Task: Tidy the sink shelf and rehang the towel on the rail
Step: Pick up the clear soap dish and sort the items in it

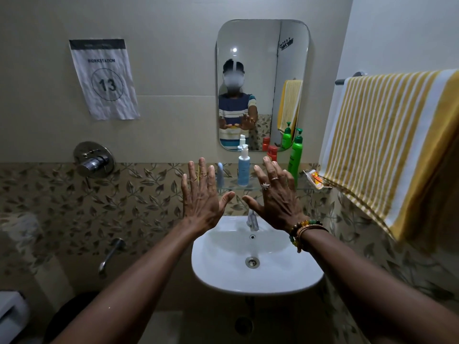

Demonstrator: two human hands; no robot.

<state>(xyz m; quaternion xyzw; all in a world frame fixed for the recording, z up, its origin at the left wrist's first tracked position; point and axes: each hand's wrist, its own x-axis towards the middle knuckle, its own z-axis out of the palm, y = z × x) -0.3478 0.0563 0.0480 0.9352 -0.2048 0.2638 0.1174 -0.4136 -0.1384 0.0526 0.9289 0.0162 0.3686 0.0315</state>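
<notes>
Three bottles point(243, 167) upright on glass shelf point(258, 186); towel point(387, 145) hangs.

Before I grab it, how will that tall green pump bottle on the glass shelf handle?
The green pump bottle is tall and narrow, so it probably tips if nudged high. Its plastic looks glossy, maybe slippery. It stands near the glass shelf edge, so lift rather than slide it.

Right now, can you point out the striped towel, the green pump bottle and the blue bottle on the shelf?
Striped towel point(387, 145), head view: middle of the hanging cloth.
Green pump bottle point(296, 155), head view: its body.
Blue bottle point(244, 170), head view: its body, under the white pump.
</notes>
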